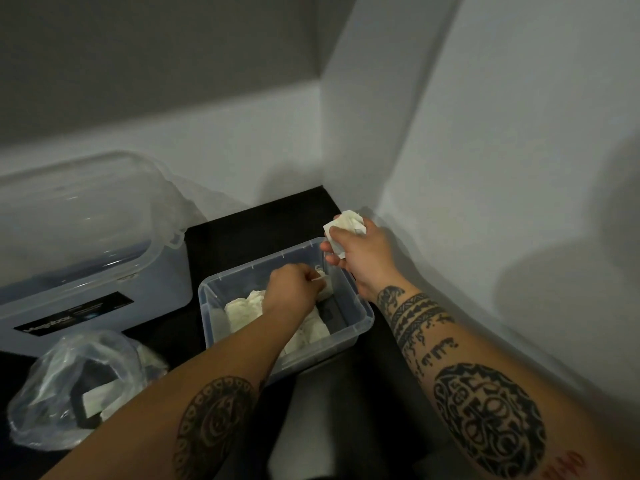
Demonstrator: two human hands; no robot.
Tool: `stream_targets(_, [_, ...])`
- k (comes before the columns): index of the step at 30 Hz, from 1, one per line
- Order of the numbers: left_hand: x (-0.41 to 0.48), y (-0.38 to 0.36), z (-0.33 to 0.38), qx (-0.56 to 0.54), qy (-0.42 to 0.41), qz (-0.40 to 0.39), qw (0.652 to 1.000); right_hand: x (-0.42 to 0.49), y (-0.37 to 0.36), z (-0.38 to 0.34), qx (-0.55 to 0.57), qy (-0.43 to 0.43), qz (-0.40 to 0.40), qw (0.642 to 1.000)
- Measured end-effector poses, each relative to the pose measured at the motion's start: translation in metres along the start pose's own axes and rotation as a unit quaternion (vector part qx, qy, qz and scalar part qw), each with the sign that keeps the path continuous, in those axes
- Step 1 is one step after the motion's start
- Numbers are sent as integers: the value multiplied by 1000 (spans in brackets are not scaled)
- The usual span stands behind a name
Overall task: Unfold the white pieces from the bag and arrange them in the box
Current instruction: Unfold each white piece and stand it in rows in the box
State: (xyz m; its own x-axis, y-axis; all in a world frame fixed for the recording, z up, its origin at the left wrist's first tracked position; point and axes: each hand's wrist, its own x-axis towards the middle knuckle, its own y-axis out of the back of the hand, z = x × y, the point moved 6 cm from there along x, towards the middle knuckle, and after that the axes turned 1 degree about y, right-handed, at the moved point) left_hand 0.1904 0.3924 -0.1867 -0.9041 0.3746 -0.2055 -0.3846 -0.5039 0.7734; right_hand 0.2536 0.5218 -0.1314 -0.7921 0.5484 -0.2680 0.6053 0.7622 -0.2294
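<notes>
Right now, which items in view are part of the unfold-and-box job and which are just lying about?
Part of the job:
- small clear box, white pieces already inside
- plastic bag, pieces still in it
- crumpled white piece held in right hand
- left hand placing a piece in the box

Lying about:
- large lidded clear container

White pieces (242, 310) heaped in clear box (360, 320); bag (69, 386) beside, open
</notes>
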Motion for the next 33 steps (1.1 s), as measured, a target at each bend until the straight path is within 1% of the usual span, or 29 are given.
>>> stream_targets(4, [4,-4,3,20,0,-14,1000,3,1,2,1,-5,5,1000])
stream_targets(7, [6,-5,-1,38,16,-20,999,4,1,2,6,-8,5,1000])
stream_targets(12, [5,-4,-4,36,32,-3,999,4,1,3,1,-11,7,1000])
stream_targets(16, [0,3,-2,34,14,16,999,3,2,2,13,-14,0,1000])
stream_targets(20, [-9,14,2,27,-14,46,998,-2,-1,-1,65,-23,-19,997])
stream_targets(22, [-15,22,1,14,-29,63,997,-6,-4,-2,109,-34,-36,993])
stream_targets(23, [-17,27,1,-4,-37,75,996,-7,-5,-2,133,-40,-48,989])
stream_targets(25, [-23,42,4,-79,-51,109,990,-9,-7,0,159,-52,-69,984])
stream_targets(27, [-27,61,11,-187,-53,140,971,-12,-11,4,155,-64,-86,982])
stream_targets(28, [-27,70,14,-250,-47,142,957,-14,-14,5,150,-68,-93,982])
stream_targets(30, [-26,83,19,-361,-30,107,926,-17,-21,7,148,-71,-105,981])
stream_targets(31, [-25,87,22,-387,-27,78,918,-19,-26,7,147,-70,-116,980])
stream_targets(33, [-26,92,27,-387,-49,38,920,-23,-34,6,133,-67,-139,979])
